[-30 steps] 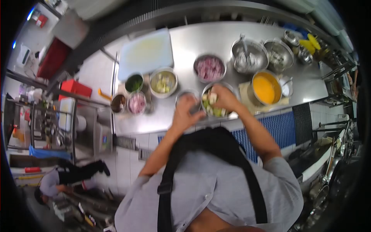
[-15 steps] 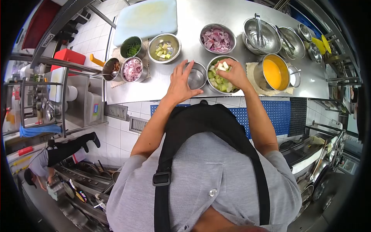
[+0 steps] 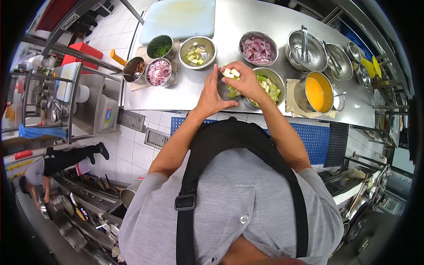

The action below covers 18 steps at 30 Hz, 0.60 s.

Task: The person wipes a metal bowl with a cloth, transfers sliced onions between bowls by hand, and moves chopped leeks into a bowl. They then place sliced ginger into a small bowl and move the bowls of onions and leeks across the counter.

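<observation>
My right hand (image 3: 246, 82) pinches several pale green-white diced vegetable cubes (image 3: 230, 73) above a small metal bowl (image 3: 224, 90). Some green pieces show in that bowl, which is partly hidden by my hands. My left hand (image 3: 210, 95) rests at the bowl's left side, fingers stretched out and thumb along the near side. Just right of it, a metal bowl of diced green vegetable (image 3: 273, 90) sits partly behind my right wrist. Farther left stands a metal bowl (image 3: 198, 53) with a few cubes at its bottom.
Sliced red onion fills a bowl (image 3: 258, 48) at the back. On the right are a pot of orange liquid (image 3: 319, 92) on a cloth and colanders with tongs (image 3: 304, 44). Onion (image 3: 159, 72), green herb (image 3: 161, 49) and a cutting board (image 3: 176, 22) are left. A co-worker (image 3: 35, 172) bends far left.
My right hand has moved left from the diced vegetable bowl to over the small bowl, carrying cubes. Green pieces now show in the small bowl. My left hand stays beside it.
</observation>
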Tool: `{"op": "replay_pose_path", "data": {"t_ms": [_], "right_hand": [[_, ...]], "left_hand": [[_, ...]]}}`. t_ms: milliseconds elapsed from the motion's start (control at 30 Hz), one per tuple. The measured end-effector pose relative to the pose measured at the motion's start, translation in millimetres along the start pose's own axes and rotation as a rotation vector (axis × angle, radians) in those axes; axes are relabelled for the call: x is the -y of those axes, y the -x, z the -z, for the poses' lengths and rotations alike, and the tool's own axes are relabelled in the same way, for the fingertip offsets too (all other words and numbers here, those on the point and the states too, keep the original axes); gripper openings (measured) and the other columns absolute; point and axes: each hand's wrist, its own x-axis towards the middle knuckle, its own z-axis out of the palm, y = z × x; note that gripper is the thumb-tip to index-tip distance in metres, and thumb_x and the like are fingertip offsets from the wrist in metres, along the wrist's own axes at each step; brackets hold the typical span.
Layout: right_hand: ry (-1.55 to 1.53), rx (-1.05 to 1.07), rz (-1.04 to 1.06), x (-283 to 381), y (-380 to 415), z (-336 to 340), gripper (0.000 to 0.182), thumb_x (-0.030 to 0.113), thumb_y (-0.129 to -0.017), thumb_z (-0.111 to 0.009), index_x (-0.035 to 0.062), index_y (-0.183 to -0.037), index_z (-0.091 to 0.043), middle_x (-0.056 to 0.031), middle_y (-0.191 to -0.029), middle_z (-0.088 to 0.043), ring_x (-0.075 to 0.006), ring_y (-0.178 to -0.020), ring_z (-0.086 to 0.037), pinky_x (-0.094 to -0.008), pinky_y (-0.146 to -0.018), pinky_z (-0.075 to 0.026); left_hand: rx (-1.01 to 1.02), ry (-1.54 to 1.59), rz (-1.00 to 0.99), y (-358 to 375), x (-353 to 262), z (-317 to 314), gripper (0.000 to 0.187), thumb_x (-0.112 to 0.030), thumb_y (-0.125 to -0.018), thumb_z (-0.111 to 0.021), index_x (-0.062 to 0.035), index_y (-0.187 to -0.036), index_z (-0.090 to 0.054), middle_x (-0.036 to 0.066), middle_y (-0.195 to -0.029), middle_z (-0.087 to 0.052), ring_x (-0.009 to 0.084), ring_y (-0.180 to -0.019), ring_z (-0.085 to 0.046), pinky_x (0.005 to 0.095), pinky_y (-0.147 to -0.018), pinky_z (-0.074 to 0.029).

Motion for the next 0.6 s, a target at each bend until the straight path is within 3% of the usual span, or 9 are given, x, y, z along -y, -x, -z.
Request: {"op": "replay_pose_path", "data": {"t_ms": [67, 167, 267, 467, 567, 600], "right_hand": [[0.1, 0.023, 0.04, -5, -2, -3, 0.031, 0.012, -0.08, -0.079, 0.0039, -0.109, -0.073, -0.0103, -0.113, -0.066, -0.022, -0.107, -0.063, -0.0345, -0.094, -0.05], [0.223, 0.074, 0.105, 3, 0, -2, 0.032, 0.013, -0.08, -0.078, 0.0052, -0.11, -0.073, -0.0109, -0.114, -0.066, -0.0224, -0.105, -0.063, -0.0348, -0.092, -0.051], [0.245, 0.141, 0.035, 6, 0, -4, 0.033, 0.012, -0.08, -0.075, 0.005, -0.112, -0.073, -0.0123, -0.113, -0.067, -0.0233, -0.102, -0.064, -0.0355, -0.089, -0.052], [0.167, 0.191, -0.136, 16, 4, 12, 0.039, 0.001, -0.084, -0.061, 0.0028, -0.123, -0.069, -0.013, -0.117, -0.07, -0.022, -0.107, -0.067, -0.0343, -0.093, -0.054], [0.122, 0.178, -0.121, 14, 7, 28, 0.041, -0.004, -0.085, -0.057, 0.0019, -0.125, -0.068, -0.0116, -0.119, -0.07, -0.0215, -0.111, -0.067, -0.0335, -0.095, -0.054], [0.166, 0.122, -0.067, 17, 9, 35, 0.039, -0.001, -0.084, -0.059, 0.0014, -0.122, -0.069, -0.0198, -0.111, -0.071, -0.0307, -0.103, -0.07, -0.0374, -0.09, -0.056]], "left_hand": [[0.0, 0.001, 0.022, 2, 0, -1, 0.149, -0.043, -0.056, -0.099, 0.0055, -0.159, -0.004, 0.028, -0.147, -0.042, 0.0439, -0.135, -0.043, 0.0488, -0.114, -0.038], [0.005, -0.003, 0.032, 3, 2, -2, 0.149, -0.044, -0.056, -0.099, 0.0012, -0.161, -0.004, 0.026, -0.151, -0.04, 0.0402, -0.139, -0.042, 0.0472, -0.116, -0.037], [0.005, 0.027, 0.029, 3, 0, -2, 0.145, -0.042, -0.057, -0.098, 0.0039, -0.16, -0.007, 0.026, -0.149, -0.041, 0.0426, -0.138, -0.042, 0.0479, -0.115, -0.038], [0.021, -0.037, 0.044, 3, 1, -3, 0.13, -0.044, -0.057, -0.098, 0.0005, -0.157, -0.027, 0.024, -0.153, -0.038, 0.0423, -0.139, -0.04, 0.0476, -0.117, -0.037], [0.0, -0.041, 0.007, 4, 2, -3, 0.123, -0.045, -0.058, -0.097, 0.0003, -0.154, -0.034, 0.023, -0.154, -0.037, 0.0421, -0.14, -0.04, 0.0471, -0.117, -0.037], [-0.003, -0.047, 0.0, 4, 3, -3, 0.123, -0.044, -0.058, -0.097, 0.0002, -0.153, -0.035, 0.023, -0.154, -0.038, 0.0421, -0.14, -0.04, 0.0469, -0.116, -0.038]]}}
